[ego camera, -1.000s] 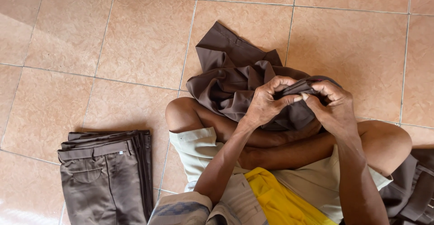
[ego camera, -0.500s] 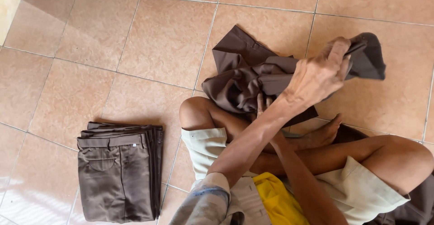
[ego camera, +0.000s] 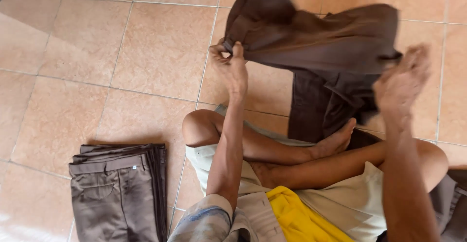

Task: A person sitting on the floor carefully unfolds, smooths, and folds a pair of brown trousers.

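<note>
Dark brown garment (ego camera: 316, 43), looks like trousers, held up off tiled floor in front of me, above my crossed legs. Spread wide between my hands: my left hand (ego camera: 231, 67) pinches one edge at top left, my right hand (ego camera: 401, 84) grips other side, blurred. Cloth rumpled, upper part bunched in folds, lower part hanging down to my feet. Fabric plain, matte.
</note>
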